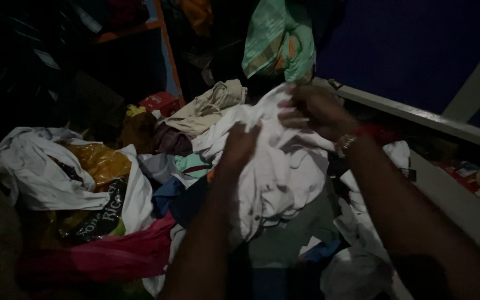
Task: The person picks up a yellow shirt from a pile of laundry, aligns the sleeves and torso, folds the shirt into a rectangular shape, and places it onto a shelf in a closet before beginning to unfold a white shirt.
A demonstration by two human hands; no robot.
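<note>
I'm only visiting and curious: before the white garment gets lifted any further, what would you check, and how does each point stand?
1. Left hand gripping white garment: ok.
2. Right hand gripping its top edge: ok.
3. Garment free of the pile: cannot tell; its lower part hangs into the clothes.
4. Light good enough: not ok, the scene is dim.
5. Green cloth hanging above, apart from the hands: ok.

We note a white garment (276, 166), crumpled and creased, held up above a heap of mixed clothes. Its upper edge is bunched and pinched at two spots; the rest hangs loose in folds toward the pile. Faint dark smudges mark the cloth near its middle.
</note>
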